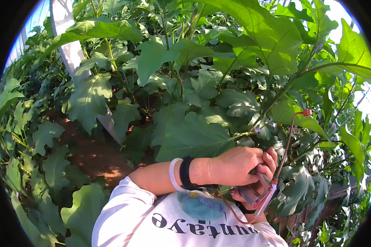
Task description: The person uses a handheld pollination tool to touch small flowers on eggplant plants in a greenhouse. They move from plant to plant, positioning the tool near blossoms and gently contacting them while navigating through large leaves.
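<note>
My left hand (239, 165), with a white bracelet and a black band on its wrist, is curled against my right hand; whatever lies inside its fingers is hidden. My right hand (259, 186), partly covered by the left, grips a small hand sprayer with a clear and reddish plastic body (250, 196). From the sprayer's collar a thin bent metal tube (286, 151) rises to a red nozzle (307, 112). A brown hose (230, 210) loops below the hands. Just above them are an eggplant stem (270, 106), small purple flowers (257, 129) and a broad leaf (194, 139).
Dense eggplant plants surround me, with large leaves (259, 31) overhead at the right. A pale slanting post (69, 46) stands at the left, near bare reddish soil (92, 157). A dark rail (340, 193) runs at the lower right.
</note>
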Motion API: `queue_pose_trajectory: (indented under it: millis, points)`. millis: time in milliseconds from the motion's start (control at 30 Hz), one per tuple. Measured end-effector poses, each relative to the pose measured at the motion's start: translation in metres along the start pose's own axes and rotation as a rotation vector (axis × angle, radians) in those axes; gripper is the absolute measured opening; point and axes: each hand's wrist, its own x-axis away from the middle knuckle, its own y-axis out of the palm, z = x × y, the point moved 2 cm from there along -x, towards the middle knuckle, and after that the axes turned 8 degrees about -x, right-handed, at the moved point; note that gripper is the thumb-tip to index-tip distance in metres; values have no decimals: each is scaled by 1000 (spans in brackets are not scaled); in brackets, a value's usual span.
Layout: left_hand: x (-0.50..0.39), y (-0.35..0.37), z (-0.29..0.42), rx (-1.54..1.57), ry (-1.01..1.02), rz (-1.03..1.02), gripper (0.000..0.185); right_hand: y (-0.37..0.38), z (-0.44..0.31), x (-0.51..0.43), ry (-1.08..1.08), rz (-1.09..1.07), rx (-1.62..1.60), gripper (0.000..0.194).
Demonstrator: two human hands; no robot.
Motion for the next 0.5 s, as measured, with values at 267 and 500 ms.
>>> queue_pose_trajectory:
  millis: [267,500]
  points:
    - [69,-78,-47,70,-191,88,27,99,11,-37,229,-179,-400,83]
    - [76,-115,-113,-24,-170,349,21,160,62,-54,178,-128,-633,120]
